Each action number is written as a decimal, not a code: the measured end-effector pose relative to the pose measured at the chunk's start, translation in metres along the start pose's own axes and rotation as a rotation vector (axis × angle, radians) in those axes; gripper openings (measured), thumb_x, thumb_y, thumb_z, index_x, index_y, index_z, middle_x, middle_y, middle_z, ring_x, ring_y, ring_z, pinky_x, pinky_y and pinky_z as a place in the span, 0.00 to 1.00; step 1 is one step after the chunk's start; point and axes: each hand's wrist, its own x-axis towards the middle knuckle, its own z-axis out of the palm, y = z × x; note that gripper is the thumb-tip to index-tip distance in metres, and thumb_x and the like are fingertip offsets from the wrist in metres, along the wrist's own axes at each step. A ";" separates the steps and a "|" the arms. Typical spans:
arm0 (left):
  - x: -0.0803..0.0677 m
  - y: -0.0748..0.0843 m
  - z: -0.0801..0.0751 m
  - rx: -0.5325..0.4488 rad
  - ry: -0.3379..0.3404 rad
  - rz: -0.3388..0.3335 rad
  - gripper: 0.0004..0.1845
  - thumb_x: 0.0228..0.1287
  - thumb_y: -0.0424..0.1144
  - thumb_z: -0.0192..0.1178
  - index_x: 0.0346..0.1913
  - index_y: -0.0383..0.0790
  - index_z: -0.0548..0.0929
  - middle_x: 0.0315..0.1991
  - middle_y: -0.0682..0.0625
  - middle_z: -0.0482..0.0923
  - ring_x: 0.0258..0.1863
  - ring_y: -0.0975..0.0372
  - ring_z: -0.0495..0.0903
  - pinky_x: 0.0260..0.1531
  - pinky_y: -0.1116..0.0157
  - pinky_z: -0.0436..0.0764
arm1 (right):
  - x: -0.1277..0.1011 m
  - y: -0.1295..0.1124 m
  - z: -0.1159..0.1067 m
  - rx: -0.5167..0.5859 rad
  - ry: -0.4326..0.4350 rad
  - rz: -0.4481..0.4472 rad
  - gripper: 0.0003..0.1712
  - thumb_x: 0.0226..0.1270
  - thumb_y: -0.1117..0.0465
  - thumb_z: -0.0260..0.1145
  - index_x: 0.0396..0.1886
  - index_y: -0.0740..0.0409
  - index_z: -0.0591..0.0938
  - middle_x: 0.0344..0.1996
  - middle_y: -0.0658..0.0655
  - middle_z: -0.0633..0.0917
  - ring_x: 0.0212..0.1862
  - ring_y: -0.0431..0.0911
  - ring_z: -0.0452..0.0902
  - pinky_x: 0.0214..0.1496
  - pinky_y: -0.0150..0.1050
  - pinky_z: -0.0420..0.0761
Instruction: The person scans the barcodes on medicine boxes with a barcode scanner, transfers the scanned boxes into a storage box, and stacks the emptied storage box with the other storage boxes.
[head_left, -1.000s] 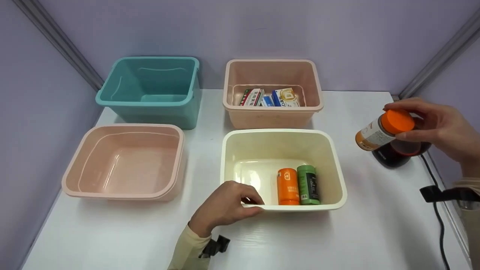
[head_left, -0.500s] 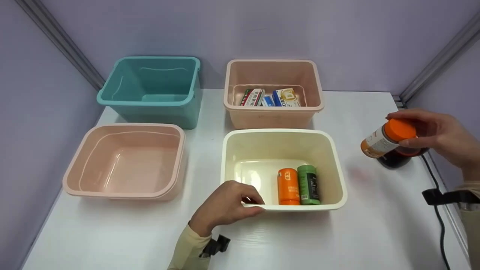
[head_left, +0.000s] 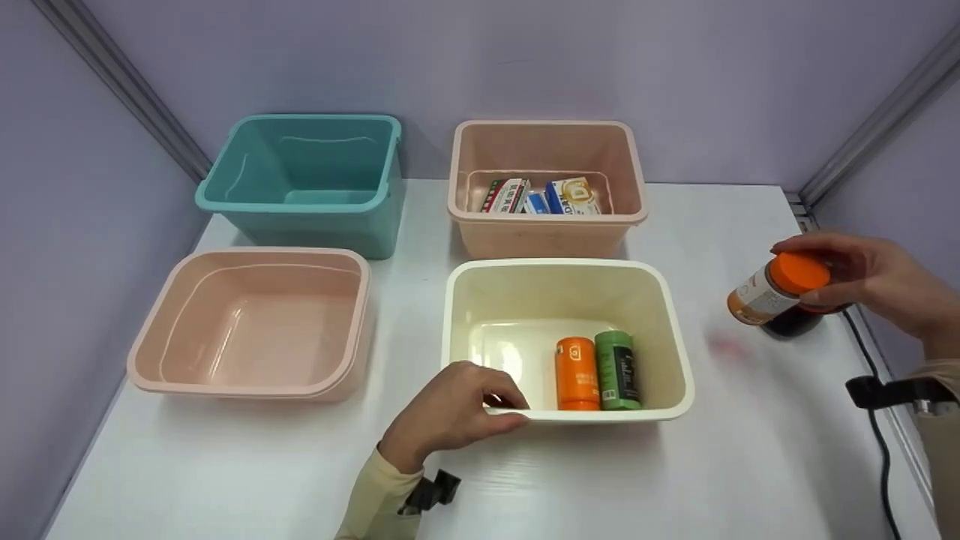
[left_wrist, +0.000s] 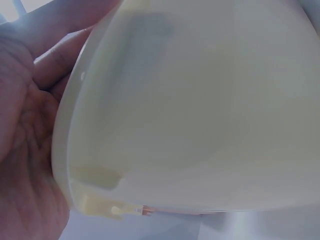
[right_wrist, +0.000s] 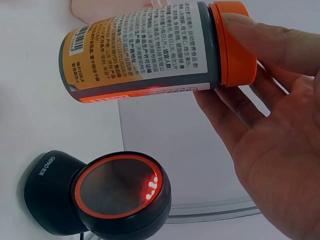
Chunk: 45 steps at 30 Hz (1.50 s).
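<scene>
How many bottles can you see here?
3: an orange-capped cylindrical bottle in the right hand, plus an orange cylindrical bottle and a green cylindrical bottle side by side in the cream plastic bin. More could be hidden behind its near side.

bottle — smooth plastic | cream bin — glossy plastic | tabletop glossy

Pale lilac walls with grey corner strips behind a white tabletop.

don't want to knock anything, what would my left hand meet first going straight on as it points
Probably the orange bottle in the cream bin, though your left hand might pass above it; depth is unclear.
</scene>
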 end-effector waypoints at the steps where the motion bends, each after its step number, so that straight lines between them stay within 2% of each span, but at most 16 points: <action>1: 0.000 0.000 0.000 0.001 0.000 0.000 0.03 0.58 0.40 0.71 0.34 0.45 0.90 0.29 0.63 0.82 0.25 0.69 0.75 0.29 0.73 0.70 | 0.000 0.001 -0.001 0.005 -0.001 0.001 0.38 0.52 0.82 0.67 0.66 0.61 0.74 0.57 0.45 0.75 0.49 0.42 0.75 0.41 0.37 0.81; 11: 0.000 0.000 0.000 -0.003 0.002 0.011 0.03 0.58 0.39 0.71 0.34 0.45 0.90 0.29 0.62 0.83 0.26 0.71 0.74 0.29 0.73 0.71 | -0.001 0.008 -0.004 -0.019 -0.023 0.004 0.38 0.50 0.81 0.69 0.65 0.62 0.75 0.57 0.45 0.77 0.50 0.40 0.75 0.47 0.29 0.75; 17: -0.001 0.002 -0.002 -0.004 0.002 -0.011 0.04 0.59 0.41 0.71 0.35 0.46 0.90 0.29 0.65 0.82 0.25 0.72 0.74 0.28 0.74 0.70 | -0.004 0.010 -0.006 -0.003 -0.029 -0.026 0.37 0.52 0.81 0.68 0.65 0.64 0.73 0.55 0.46 0.78 0.50 0.41 0.76 0.47 0.29 0.74; 23: -0.001 0.001 -0.001 -0.004 0.008 0.007 0.03 0.59 0.40 0.70 0.34 0.45 0.90 0.29 0.63 0.82 0.25 0.68 0.76 0.28 0.74 0.70 | -0.004 0.009 -0.004 -0.006 -0.017 -0.023 0.37 0.54 0.79 0.69 0.66 0.63 0.73 0.55 0.46 0.78 0.49 0.41 0.76 0.47 0.29 0.75; 29: 0.000 0.001 0.000 -0.020 0.002 -0.007 0.03 0.59 0.38 0.71 0.35 0.45 0.90 0.30 0.63 0.83 0.27 0.72 0.77 0.30 0.73 0.72 | -0.006 0.009 -0.003 -0.002 -0.019 -0.032 0.37 0.55 0.79 0.68 0.67 0.63 0.72 0.56 0.45 0.77 0.49 0.41 0.77 0.46 0.30 0.76; 37: 0.000 0.001 -0.001 -0.016 -0.001 -0.013 0.03 0.59 0.39 0.71 0.35 0.45 0.90 0.30 0.63 0.83 0.26 0.70 0.76 0.29 0.72 0.71 | -0.009 0.006 0.002 -0.026 0.035 -0.030 0.35 0.59 0.75 0.69 0.68 0.61 0.72 0.56 0.43 0.76 0.48 0.40 0.76 0.43 0.31 0.78; 41: 0.000 0.001 -0.001 -0.008 0.001 -0.007 0.03 0.58 0.40 0.71 0.35 0.45 0.91 0.30 0.64 0.83 0.26 0.70 0.75 0.29 0.73 0.70 | -0.011 -0.003 0.003 -0.007 0.062 -0.042 0.33 0.61 0.74 0.69 0.67 0.62 0.73 0.54 0.44 0.78 0.47 0.40 0.78 0.40 0.36 0.81; 45: 0.000 0.001 -0.001 -0.011 0.003 -0.013 0.03 0.58 0.40 0.71 0.35 0.45 0.91 0.30 0.65 0.82 0.26 0.71 0.75 0.29 0.74 0.70 | -0.013 -0.014 0.006 -0.019 0.087 -0.027 0.32 0.63 0.70 0.69 0.67 0.61 0.73 0.53 0.44 0.78 0.46 0.39 0.78 0.37 0.36 0.81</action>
